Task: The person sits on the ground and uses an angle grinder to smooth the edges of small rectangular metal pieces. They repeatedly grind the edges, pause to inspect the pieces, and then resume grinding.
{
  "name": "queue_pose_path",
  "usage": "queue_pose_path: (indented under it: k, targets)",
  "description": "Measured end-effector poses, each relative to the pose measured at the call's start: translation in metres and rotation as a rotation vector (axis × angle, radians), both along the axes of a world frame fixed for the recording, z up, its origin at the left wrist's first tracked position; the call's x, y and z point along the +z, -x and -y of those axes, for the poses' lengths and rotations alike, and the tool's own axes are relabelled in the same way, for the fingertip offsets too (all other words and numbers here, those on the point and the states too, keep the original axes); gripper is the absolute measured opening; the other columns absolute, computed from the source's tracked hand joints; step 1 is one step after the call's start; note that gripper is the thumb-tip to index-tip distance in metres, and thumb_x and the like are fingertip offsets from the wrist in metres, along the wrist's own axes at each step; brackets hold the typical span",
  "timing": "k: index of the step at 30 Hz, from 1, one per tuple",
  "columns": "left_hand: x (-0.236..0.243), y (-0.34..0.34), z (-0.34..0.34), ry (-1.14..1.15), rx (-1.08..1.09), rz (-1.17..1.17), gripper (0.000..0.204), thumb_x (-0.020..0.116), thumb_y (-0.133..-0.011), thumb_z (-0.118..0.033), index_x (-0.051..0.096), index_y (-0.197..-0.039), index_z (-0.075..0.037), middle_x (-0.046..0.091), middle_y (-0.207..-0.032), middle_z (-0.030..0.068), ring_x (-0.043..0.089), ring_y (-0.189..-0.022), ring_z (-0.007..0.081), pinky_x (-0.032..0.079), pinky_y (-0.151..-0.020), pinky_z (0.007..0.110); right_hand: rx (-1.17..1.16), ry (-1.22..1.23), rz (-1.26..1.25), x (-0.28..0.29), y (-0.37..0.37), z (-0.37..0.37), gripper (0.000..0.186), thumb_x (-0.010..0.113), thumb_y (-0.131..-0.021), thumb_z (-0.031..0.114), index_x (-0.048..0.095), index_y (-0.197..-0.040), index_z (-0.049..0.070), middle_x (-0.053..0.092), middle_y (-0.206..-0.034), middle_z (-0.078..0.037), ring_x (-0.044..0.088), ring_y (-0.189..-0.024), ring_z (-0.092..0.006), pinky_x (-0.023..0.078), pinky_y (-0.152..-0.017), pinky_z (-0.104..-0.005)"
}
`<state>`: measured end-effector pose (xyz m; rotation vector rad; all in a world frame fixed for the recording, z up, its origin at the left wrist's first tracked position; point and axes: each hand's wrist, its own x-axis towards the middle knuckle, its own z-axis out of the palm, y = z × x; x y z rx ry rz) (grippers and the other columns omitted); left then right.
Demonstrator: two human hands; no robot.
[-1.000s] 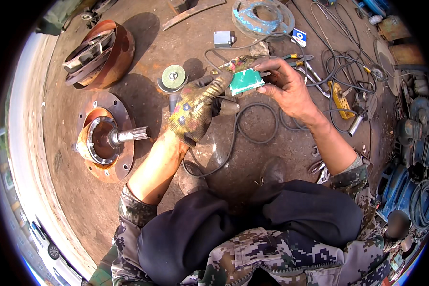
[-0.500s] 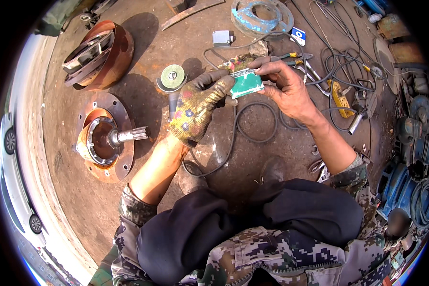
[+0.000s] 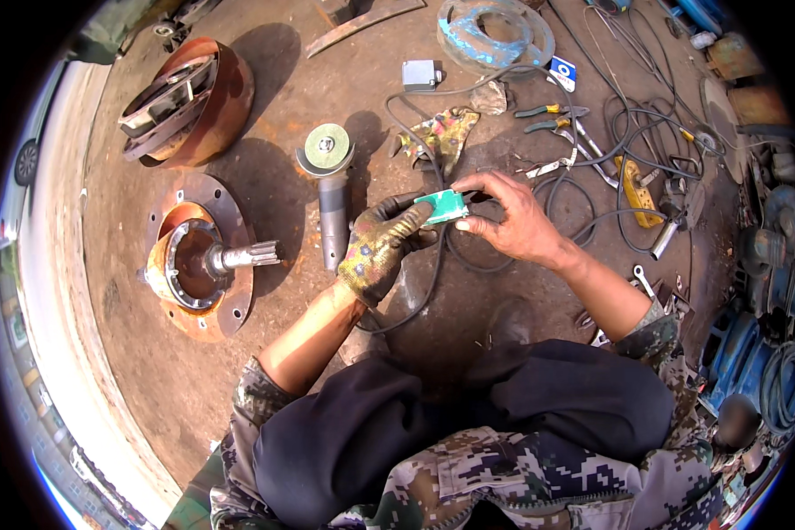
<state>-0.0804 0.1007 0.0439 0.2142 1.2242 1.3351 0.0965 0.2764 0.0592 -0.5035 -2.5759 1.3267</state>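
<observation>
Between my hands, above the floor, is a small flat green pack [image 3: 444,208] with white edges. My left hand [image 3: 375,252], in a stained, colour-patterned work glove, is closed on its left end. Bare fingers and thumb of my right hand [image 3: 519,225] pinch the right end at the top and bottom corners. A matching glove [image 3: 449,140] lies crumpled on the floor just beyond. Left of my gloved hand stands an angle grinder [image 3: 333,208] with a pale green disc facing up.
At left are a flanged housing with a splined shaft [image 3: 247,256] and a rusty drum [image 3: 234,97]. Beyond my hands lie a grey box [image 3: 421,75], a blue-painted ring [image 3: 534,44] and pliers [image 3: 548,125]. Cables loop around a yellow power strip [image 3: 636,190] at right.
Both hands have come lower and closer to my body with the green pack, uncovering the floor glove and grinder body. The pack is tilted differently.
</observation>
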Motion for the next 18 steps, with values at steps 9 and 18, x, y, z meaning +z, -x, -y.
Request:
queue_pose_path:
  k: [9,18]
  targets:
    - [-0.032,-0.002,0.015,0.075,-0.018,-0.097,0.045,0.073,-0.102,-0.022,0.061,-0.134,0.007,0.073,-0.114,0.0112,0.070,-0.094,0.0161,0.057,-0.085,0.031,0.137,0.198,0.050,-0.018,0.008,-0.005,0.037,0.085,-0.087,0.020,0.071,-0.119,0.008,0.075,-0.112,-0.011,0.072,-0.106,-0.0315,0.056,-0.090,-0.0402]
    - [-0.054,-0.003,0.033,0.105,-0.078,0.057,0.038,0.070,-0.102,-0.022,0.064,-0.128,0.005,0.072,-0.107,0.0096,0.067,-0.091,0.0154,0.056,-0.083,0.030,0.139,0.374,0.196,-0.043,0.007,-0.001,0.017,0.077,-0.094,0.014,0.075,-0.107,0.004,0.077,-0.098,-0.009,0.072,-0.092,-0.0208,0.055,-0.081,-0.0359]
